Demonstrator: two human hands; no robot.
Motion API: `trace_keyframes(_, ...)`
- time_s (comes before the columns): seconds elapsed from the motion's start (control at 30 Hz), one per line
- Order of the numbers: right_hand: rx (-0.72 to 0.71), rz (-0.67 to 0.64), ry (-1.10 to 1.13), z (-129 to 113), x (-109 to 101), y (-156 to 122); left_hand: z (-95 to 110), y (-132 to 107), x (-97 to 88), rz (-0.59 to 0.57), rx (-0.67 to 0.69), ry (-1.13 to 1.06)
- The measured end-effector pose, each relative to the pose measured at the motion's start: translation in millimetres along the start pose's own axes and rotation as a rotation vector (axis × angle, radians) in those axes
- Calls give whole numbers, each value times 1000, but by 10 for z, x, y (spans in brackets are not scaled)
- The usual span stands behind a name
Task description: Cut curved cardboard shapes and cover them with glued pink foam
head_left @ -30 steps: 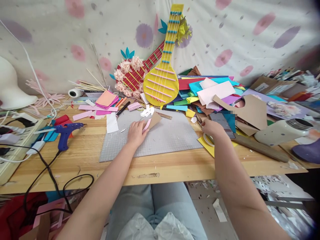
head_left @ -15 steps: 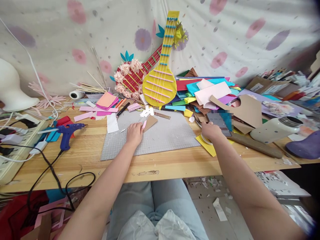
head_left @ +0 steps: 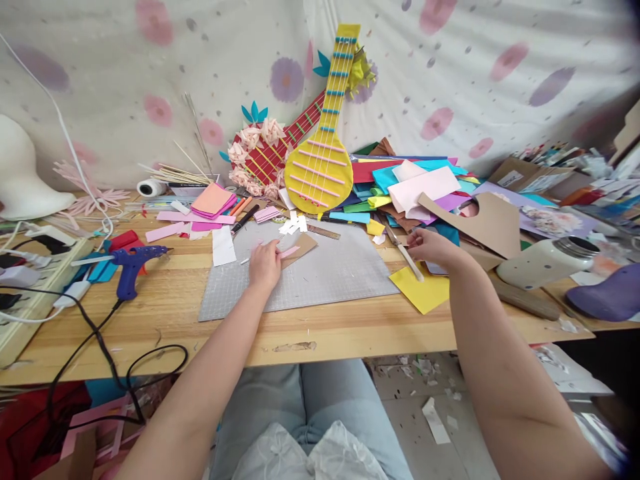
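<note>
My left hand (head_left: 264,265) rests on the grey cutting mat (head_left: 330,277). Its fingers are closed on a pink strip (head_left: 289,253) that lies on a small brown cardboard piece (head_left: 300,247). My right hand (head_left: 433,247) hovers at the mat's right edge with curled fingers, over a yellow paper sheet (head_left: 424,293). A slim white-handled tool (head_left: 406,259) lies right beside those fingers. I cannot make out what they hold, if anything.
A yellow paper guitar (head_left: 320,160) and a red one lean on the back cloth. Coloured paper (head_left: 410,187) is heaped at the right, near a white jar (head_left: 545,261) lying on its side. A blue glue gun (head_left: 131,263) and cables lie at the left.
My right hand has left the tape roll and the flat dark item and lifted towards the slim tool. The left hand has turned the pink strip flatter onto the cardboard piece.
</note>
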State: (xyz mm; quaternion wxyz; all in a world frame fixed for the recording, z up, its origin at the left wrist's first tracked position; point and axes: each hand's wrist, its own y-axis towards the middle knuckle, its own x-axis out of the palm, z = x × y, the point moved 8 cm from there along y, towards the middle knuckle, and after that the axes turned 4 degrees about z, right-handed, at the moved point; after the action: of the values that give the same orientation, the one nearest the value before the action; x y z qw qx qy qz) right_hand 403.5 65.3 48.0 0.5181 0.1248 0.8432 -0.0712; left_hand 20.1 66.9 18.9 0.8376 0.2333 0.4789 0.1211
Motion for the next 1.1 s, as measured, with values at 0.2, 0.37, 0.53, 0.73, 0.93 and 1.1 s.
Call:
trace_keyframes(0.2, -182, -146, 143, -527, 278, -240, -351, 51, -239, 180, -145, 15)
trace_keyframes(0.37, -306, -94, -134, -910, 685, -337, -390, 52, -347, 214, -123, 52)
trace_keyframes(0.53, -325, -9, -311, -984, 858, -351, -24, -64, -37, -127, 111, 26)
trace_keyframes(0.73, -259, -22, -471, -928, 889, -402, 135, -186, 86, -213, 105, 127)
trace_keyframes(0.93, -154, -53, -213, -882, 794, -398, -6, -85, -153, -49, -102, 128)
trace_keyframes(1.1, -210, -101, 423, -1063, 827, -330, -391, -53, -266, 102, -415, -346)
